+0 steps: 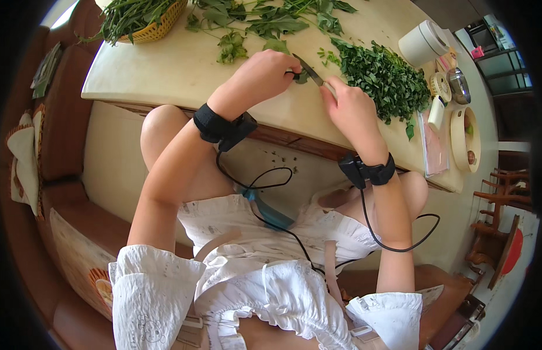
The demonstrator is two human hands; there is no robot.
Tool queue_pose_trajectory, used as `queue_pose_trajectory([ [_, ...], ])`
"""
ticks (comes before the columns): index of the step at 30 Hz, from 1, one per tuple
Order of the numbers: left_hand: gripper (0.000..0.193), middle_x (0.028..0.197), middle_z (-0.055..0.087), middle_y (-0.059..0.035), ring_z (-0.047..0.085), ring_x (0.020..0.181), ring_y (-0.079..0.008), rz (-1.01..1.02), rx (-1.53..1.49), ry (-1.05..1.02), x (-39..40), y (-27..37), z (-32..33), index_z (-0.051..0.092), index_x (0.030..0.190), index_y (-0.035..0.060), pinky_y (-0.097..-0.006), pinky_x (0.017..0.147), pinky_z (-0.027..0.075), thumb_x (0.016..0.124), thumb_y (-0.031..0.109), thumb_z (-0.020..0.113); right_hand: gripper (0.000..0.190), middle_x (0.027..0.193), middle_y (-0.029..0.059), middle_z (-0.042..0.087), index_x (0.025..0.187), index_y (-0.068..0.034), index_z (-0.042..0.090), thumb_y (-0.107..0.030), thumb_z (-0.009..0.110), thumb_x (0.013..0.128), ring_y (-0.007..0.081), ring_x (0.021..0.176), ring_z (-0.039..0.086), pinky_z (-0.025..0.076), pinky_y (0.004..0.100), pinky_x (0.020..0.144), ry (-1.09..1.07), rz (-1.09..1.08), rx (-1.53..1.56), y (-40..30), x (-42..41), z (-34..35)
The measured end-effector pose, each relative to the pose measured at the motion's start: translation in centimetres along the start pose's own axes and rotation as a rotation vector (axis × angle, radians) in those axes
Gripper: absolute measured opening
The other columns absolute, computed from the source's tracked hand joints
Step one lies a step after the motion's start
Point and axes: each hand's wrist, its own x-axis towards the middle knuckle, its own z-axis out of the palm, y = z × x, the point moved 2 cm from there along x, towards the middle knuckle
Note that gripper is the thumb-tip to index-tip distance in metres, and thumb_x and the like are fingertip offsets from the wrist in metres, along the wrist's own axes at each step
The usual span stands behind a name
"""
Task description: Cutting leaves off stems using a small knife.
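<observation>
My right hand (pixel 352 105) grips the pale handle of a knife (pixel 309 70) over the near part of the table. The dark blade points up and left and reaches my left hand (pixel 269 74). The fingers of my left hand are curled at the blade's tip, with a bit of green leaf (pixel 302 78) just below; what lies inside them is hidden. A heap of chopped green leaves (pixel 380 78) lies to the right of the knife, with small cut stem pieces (pixel 328 57) beside it. Leafy stems (pixel 275 22) spread across the table beyond my hands.
A yellow basket (pixel 168 22) of greens stands at the far left. On the right are a white canister (pixel 422 43), a small handheld fan (pixel 439 87), a metal bowl (pixel 458 85) and a round cream container (pixel 465 140). Black cables hang from both wrist straps over my lap.
</observation>
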Motion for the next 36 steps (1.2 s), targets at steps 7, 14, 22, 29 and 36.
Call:
queue_pose_trajectory([
  [7, 0.019, 0.084, 0.072, -0.0148, 0.068, 0.074, -0.0331, 0.023, -0.033, -0.006, 0.1, -0.2, 0.4, 0.073, 0.099, 0.0042, -0.0396, 0.071, 0.054, 0.085, 0.007, 0.061, 0.015, 0.068, 0.0192, 0.066, 0.091, -0.007, 0.060, -0.022, 0.061, 0.093, 0.0400, 0.065, 0.067, 0.053, 0.0492, 0.057, -0.060, 0.047, -0.026, -0.1, -2.3, -1.2],
  [14, 0.018, 0.086, 0.072, -0.0149, 0.069, 0.077, -0.0335, -0.019, -0.034, -0.031, 0.2, -0.2, 0.5, 0.073, 0.097, 0.0042, -0.0404, 0.072, 0.055, 0.086, 0.008, 0.060, 0.017, 0.068, 0.0209, 0.065, 0.088, -0.005, 0.058, -0.021, 0.062, 0.093, 0.0408, 0.065, 0.066, 0.053, 0.0503, 0.057, -0.026, -0.011, -0.023, 0.0, -1.1, -0.2],
  [22, 0.019, 0.086, 0.072, -0.0160, 0.068, 0.076, -0.0340, 0.056, -0.019, 0.013, 0.2, -0.1, 0.5, 0.073, 0.099, 0.0043, -0.0405, 0.071, 0.054, 0.085, 0.008, 0.060, 0.015, 0.070, 0.0222, 0.065, 0.091, -0.006, 0.060, -0.020, 0.060, 0.093, 0.0419, 0.068, 0.066, 0.054, 0.0501, 0.061, -0.067, 0.037, -0.072, 0.1, -1.5, -0.6],
  [29, 0.022, 0.081, 0.070, -0.0156, 0.065, 0.070, -0.0328, 0.010, -0.042, -0.078, -0.2, -0.4, -0.6, 0.073, 0.103, 0.0049, -0.0390, 0.068, 0.053, 0.085, 0.010, 0.063, 0.018, 0.074, 0.0229, 0.066, 0.093, -0.006, 0.062, -0.023, 0.060, 0.092, 0.0432, 0.072, 0.066, 0.054, 0.0523, 0.064, -0.093, 0.099, -0.004, 3.0, -2.5, -1.9],
  [36, 0.016, 0.077, 0.069, -0.0162, 0.065, 0.069, -0.0313, -0.027, -0.040, 0.052, 0.3, -0.1, 0.7, 0.071, 0.097, 0.0022, -0.0385, 0.065, 0.052, 0.085, 0.012, 0.067, 0.018, 0.074, 0.0226, 0.066, 0.101, -0.005, 0.060, -0.022, 0.058, 0.097, 0.0430, 0.070, 0.065, 0.051, 0.0512, 0.062, 0.032, 0.101, 0.173, 2.6, -2.2, -1.8],
])
